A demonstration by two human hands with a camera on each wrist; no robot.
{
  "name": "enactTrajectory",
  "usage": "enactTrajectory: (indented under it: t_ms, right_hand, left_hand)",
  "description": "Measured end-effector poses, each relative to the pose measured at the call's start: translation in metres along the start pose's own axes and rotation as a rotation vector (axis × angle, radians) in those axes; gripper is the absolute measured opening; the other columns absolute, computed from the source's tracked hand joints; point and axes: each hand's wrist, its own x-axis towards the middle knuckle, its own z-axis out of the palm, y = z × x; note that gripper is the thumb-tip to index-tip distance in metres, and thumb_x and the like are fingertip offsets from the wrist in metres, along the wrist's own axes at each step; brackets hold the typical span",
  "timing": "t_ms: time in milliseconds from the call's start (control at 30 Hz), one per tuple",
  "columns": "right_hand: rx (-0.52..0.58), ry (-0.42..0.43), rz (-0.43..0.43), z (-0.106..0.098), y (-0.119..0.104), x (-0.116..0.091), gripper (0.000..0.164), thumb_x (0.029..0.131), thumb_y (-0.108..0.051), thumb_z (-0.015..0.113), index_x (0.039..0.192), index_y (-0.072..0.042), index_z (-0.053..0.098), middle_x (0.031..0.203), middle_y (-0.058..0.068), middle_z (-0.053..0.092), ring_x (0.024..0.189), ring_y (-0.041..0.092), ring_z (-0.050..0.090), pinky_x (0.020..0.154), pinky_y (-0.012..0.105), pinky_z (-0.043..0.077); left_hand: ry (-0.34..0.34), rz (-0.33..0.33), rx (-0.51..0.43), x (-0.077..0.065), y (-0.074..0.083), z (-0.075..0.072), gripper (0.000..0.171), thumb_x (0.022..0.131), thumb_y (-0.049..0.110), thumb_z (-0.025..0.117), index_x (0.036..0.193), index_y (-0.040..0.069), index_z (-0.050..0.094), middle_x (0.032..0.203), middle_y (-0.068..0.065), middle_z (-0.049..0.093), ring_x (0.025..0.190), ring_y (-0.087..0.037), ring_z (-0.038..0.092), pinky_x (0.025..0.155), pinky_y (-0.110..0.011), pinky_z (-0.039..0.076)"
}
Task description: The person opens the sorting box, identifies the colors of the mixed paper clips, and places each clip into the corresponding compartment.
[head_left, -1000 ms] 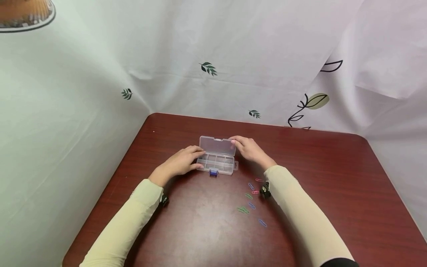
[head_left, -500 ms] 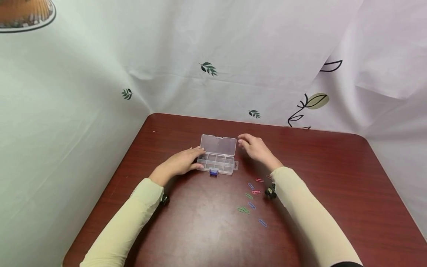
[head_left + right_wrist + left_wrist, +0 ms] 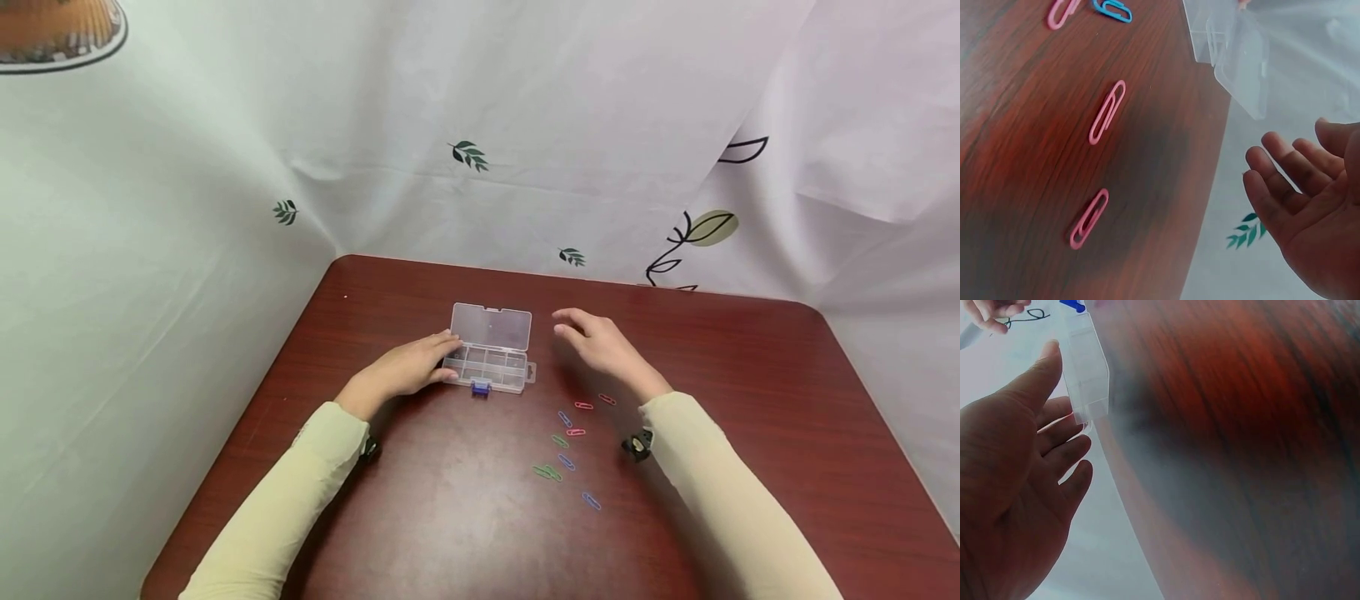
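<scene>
In the head view, the left hand (image 3: 405,365) is holding the left end of the clear compartment box (image 3: 504,374) on the table (image 3: 450,525), just as a second ago; the right hand (image 3: 607,346), touching the lid (image 3: 491,327) then, is now hovering released to its right, and a red paper clip (image 3: 607,400), hidden then, is showing. In the left wrist view, the thumb and fingers are straddling the box's end. In the right wrist view, the right fingers (image 3: 1275,175) are curving loosely, gripping nothing, apart from the open lid.
</scene>
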Motion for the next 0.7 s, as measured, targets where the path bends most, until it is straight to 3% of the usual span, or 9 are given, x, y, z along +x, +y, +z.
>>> enactTrajectory:
  t_ms: [333,533,700]
  right_hand:
    - [-0.007,0.016,-0.045,-0.008,0.011,-0.022,0.035,0.103,-0.021,0.061,0.136,-0.009,0.062,0.134,0.015,0.064,0.12,0.033,0.061,0.101,0.054,0.049]
    - [-0.017,0.034,-0.059,-0.01,0.018,-0.037,0.036,0.101,-0.016,0.065,0.135,-0.004,0.062,0.128,0.017,0.067,0.115,0.035,0.063,0.099,0.055,0.051]
    - [-0.028,0.036,-0.046,-0.016,0.026,-0.049,0.036,0.099,-0.014,0.067,0.133,-0.001,0.063,0.127,0.018,0.067,0.112,0.034,0.064,0.096,0.054,0.054]
  left_hand:
    - [0.022,0.0,-0.014,-0.001,-0.001,0.003,0.059,0.102,0.034,0.062,0.146,-0.003,0.049,0.15,-0.021,0.049,0.145,-0.035,0.04,0.118,-0.047,0.036]
    - [0.037,0.016,-0.058,0.0,-0.003,0.004,0.054,0.1,0.033,0.064,0.14,-0.001,0.051,0.142,-0.02,0.054,0.133,-0.032,0.052,0.113,-0.046,0.043]
    - [0.027,0.008,-0.069,0.0,-0.002,0.002,0.053,0.101,0.033,0.063,0.14,-0.001,0.05,0.142,-0.019,0.054,0.132,-0.031,0.053,0.111,-0.046,0.044]
